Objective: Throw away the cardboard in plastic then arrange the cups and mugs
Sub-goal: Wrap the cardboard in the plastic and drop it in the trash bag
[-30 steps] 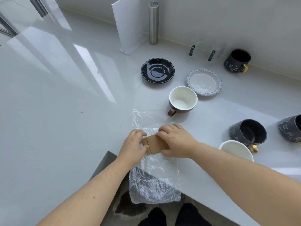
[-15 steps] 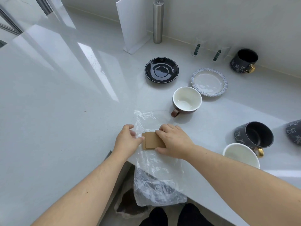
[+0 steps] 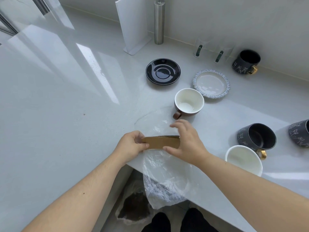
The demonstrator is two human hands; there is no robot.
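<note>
At counter's near edge, head view: cardboard (image 3: 163, 142) held just above the plastic (image 3: 165, 174), flat brown strip, long axis running left to right across the body, one broad face turned toward the camera, top edge showing layers. Left hand (image 3: 132, 145) pinched on the strip's left end, thumb in front, fingers behind. Right hand (image 3: 185, 141) at the strip's right end, thumb under the lower edge, fingers spread and lifted off; grip there loose at best, whether truly holding cannot be told. Both hands equally near, one per end. Plastic lying flat beneath, draping over the counter edge toward the floor. Likely next: gathering plastic around the strip for disposal. Farther back, untouched: brown cup (image 3: 189, 103), black saucer (image 3: 163, 71), patterned saucer (image 3: 211, 83), dark mugs (image 3: 256, 137), white cup (image 3: 243, 159).
</note>
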